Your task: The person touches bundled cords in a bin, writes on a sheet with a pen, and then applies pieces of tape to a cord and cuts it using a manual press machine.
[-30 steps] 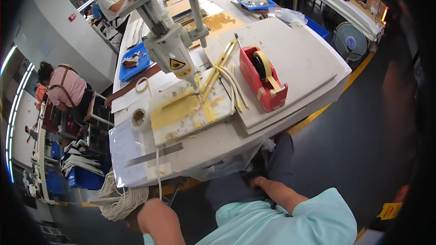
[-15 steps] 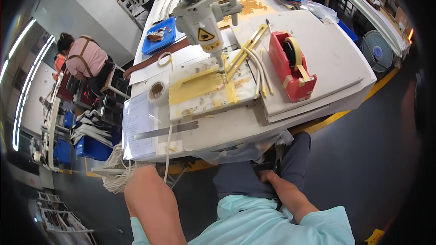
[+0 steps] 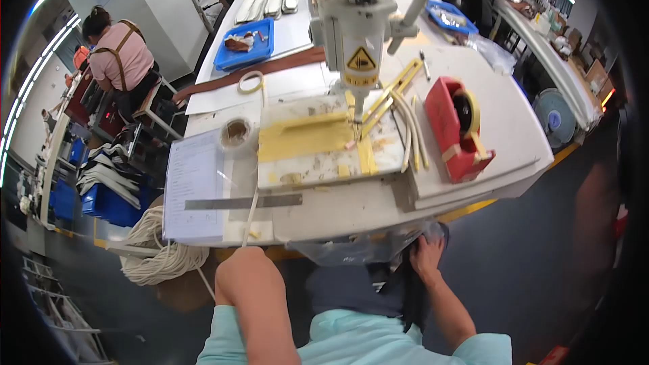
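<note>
My right hand (image 3: 427, 257) rests with outstretched fingers at my dark trouser knee, by clear plastic sheeting (image 3: 345, 250) hanging off the table edge. Of my left arm (image 3: 257, 297), bent at the lower left, I see bare skin but no fingers; the hand is hidden. A pale cord (image 3: 251, 213) runs down the table front to this arm. Ahead, a machine head (image 3: 358, 34) with a warning label points its thin tip at a white board (image 3: 324, 165) covered partly in yellow tape (image 3: 304, 138). Pale cord pieces (image 3: 409, 132) lie beside the board.
A red tape dispenser (image 3: 451, 132) stands at the right. On the left are printed sheets (image 3: 193, 176), a steel ruler (image 3: 243, 202), tape rolls (image 3: 236, 134) and a blue tray (image 3: 245, 44). Coiled cord (image 3: 159, 257) hangs below. A person (image 3: 123, 54) sits beyond.
The view has shifted, so the bench sits differently. My right hand has moved forward from my lap to my knee, with fingers now stretched out. More of the coiled cord shows beside my left arm.
</note>
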Demonstrator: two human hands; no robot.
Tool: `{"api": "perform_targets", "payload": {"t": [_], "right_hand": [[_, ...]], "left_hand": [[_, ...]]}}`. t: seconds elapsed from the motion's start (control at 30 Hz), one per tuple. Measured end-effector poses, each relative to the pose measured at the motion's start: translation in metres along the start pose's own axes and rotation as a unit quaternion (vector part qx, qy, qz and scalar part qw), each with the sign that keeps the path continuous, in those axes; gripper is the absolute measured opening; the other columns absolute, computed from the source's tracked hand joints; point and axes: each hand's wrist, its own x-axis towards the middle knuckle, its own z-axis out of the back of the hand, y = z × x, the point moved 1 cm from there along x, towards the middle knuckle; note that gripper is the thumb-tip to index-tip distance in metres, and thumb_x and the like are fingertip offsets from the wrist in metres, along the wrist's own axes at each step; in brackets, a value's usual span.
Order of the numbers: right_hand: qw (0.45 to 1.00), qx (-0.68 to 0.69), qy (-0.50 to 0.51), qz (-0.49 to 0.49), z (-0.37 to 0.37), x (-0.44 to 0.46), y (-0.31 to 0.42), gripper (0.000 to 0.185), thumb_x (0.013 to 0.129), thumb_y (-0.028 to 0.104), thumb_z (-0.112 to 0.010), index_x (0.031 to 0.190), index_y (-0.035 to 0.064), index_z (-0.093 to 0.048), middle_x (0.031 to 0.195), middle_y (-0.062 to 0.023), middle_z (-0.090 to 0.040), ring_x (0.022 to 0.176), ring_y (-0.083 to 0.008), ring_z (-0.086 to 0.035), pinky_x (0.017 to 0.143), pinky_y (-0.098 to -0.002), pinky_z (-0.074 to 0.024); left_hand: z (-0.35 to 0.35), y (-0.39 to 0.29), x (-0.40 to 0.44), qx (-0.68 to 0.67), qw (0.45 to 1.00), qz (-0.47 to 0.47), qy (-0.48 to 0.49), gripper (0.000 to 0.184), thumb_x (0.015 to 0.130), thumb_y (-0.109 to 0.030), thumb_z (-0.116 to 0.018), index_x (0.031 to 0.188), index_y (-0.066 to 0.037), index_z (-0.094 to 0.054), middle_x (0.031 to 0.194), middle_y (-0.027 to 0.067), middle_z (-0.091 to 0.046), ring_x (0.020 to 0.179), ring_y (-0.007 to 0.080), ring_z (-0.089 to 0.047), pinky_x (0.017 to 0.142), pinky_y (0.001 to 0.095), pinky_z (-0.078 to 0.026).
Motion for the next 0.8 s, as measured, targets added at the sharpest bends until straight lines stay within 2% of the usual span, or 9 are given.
{"api": "perform_targets", "payload": {"t": [0.07, 0.13, 0.17, 0.23, 0.3, 0.4, 0.47, 0.67, 0.8], "right_hand": [[0.965, -0.073, -0.14, -0.208, 0.0, 0.005, -0.027, 0.078, 0.069, 0.028, -0.076, 0.139, 0.0126, -0.049, 0.149, -0.0242, -0.038, 0.13, -0.0454, -0.042, 0.093, -0.063, -0.0466], [0.957, -0.067, -0.087, -0.267, 0.0, 0.012, -0.035, 0.086, 0.068, 0.031, -0.077, 0.145, 0.0164, -0.042, 0.152, -0.0262, -0.031, 0.131, -0.0485, -0.038, 0.09, -0.0639, -0.0477], [0.944, -0.047, -0.021, -0.327, -0.001, 0.017, -0.038, 0.095, 0.067, 0.034, -0.079, 0.151, 0.0202, -0.035, 0.155, -0.0283, -0.023, 0.132, -0.0516, -0.035, 0.088, -0.0647, -0.0488], [0.953, -0.053, -0.06, -0.293, -0.009, 0.017, -0.045, 0.094, 0.067, 0.04, -0.079, 0.149, 0.0232, -0.037, 0.152, -0.0313, -0.028, 0.127, -0.0543, -0.039, 0.085, -0.0633, -0.0513], [0.928, -0.001, -0.014, -0.373, -0.009, 0.022, -0.063, 0.094, 0.068, 0.045, -0.077, 0.15, 0.0221, -0.037, 0.149, -0.0315, -0.032, 0.119, -0.0518, -0.047, 0.082, -0.0594, -0.0542], [0.932, -0.02, -0.037, -0.36, -0.021, 0.016, -0.074, 0.092, 0.068, 0.044, -0.076, 0.149, 0.0213, -0.038, 0.149, -0.0302, -0.033, 0.119, -0.0497, -0.047, 0.08, -0.0569, -0.0552], [0.95, -0.205, -0.014, -0.237, -0.044, 0.016, -0.1, 0.092, 0.069, 0.048, -0.076, 0.148, 0.0196, -0.038, 0.149, -0.0282, -0.034, 0.119, -0.0479, -0.048, 0.08, -0.055, -0.0556], [0.931, -0.095, -0.019, -0.352, -0.028, 0.032, -0.071, 0.082, 0.075, 0.056, -0.071, 0.143, 0.0156, -0.047, 0.146, -0.0254, -0.037, 0.116, -0.0469, -0.05, 0.083, -0.0542, -0.0549], [0.937, -0.214, 0.017, -0.275, -0.043, 0.041, -0.073, 0.081, 0.076, 0.054, -0.071, 0.14, 0.0107, -0.05, 0.143, -0.0244, -0.04, 0.113, -0.0455, -0.052, 0.085, -0.0548, -0.0539]], "left_hand": [[0.019, 0.022, -0.027, -0.029, 0.991, 0.133, 0.003, 0.011, 0.083, -0.001, -0.061, 0.076, -0.008, -0.054, 0.073, -0.0006, -0.053, 0.066, 0.0129, -0.05, 0.053, 0.0274, -0.038], [0.03, 0.053, -0.065, 0.048, 0.968, 0.228, 0.095, 0.01, 0.078, -0.005, -0.067, 0.075, -0.009, -0.058, 0.075, 0.0006, -0.059, 0.065, 0.0165, -0.054, 0.05, 0.0286, -0.04], [0.059, 0.073, -0.045, -0.045, 0.861, 0.355, 0.361, 0.008, 0.072, -0.006, -0.072, 0.076, -0.01, -0.065, 0.077, 0.0035, -0.066, 0.064, 0.0185, -0.057, 0.048, 0.0304, -0.042], [0.003, 0.074, -0.072, 0.103, 0.855, 0.504, 0.072, 0.009, 0.065, -0.004, -0.071, 0.071, -0.003, -0.064, 0.071, 0.0067, -0.062, 0.057, 0.019, -0.057, 0.044, 0.0289, -0.042], [0.031, 0.108, -0.068, -0.004, 0.888, 0.348, 0.3, 0.009, 0.063, -0.002, -0.069, 0.067, -0.001, -0.061, 0.067, 0.0052, -0.056, 0.056, 0.0171, -0.054, 0.043, 0.0258, -0.038], [0.027, 0.079, -0.088, 0.043, 0.897, 0.416, 0.14, 0.012, 0.058, -0.003, -0.069, 0.064, -0.001, -0.058, 0.062, 0.0034, -0.051, 0.051, 0.0147, -0.049, 0.041, 0.0246, -0.032], [0.025, 0.079, -0.093, 0.094, 0.891, 0.424, 0.133, 0.013, 0.055, -0.004, -0.068, 0.061, -0.002, -0.056, 0.06, 0.0029, -0.049, 0.049, 0.0139, -0.046, 0.04, 0.0249, -0.03], [0.03, 0.093, -0.095, 0.165, 0.88, 0.436, 0.098, 0.019, 0.053, -0.004, -0.067, 0.054, -0.003, -0.047, 0.052, 0.0013, -0.04, 0.042, 0.012, -0.038, 0.039, 0.0242, -0.024], [0.033, 0.093, -0.097, 0.09, 0.893, 0.424, 0.12, 0.023, 0.063, 0.006, -0.06, 0.054, -0.006, -0.042, 0.055, 0.0013, -0.041, 0.043, 0.0114, -0.036, 0.038, 0.0246, -0.021]]}}
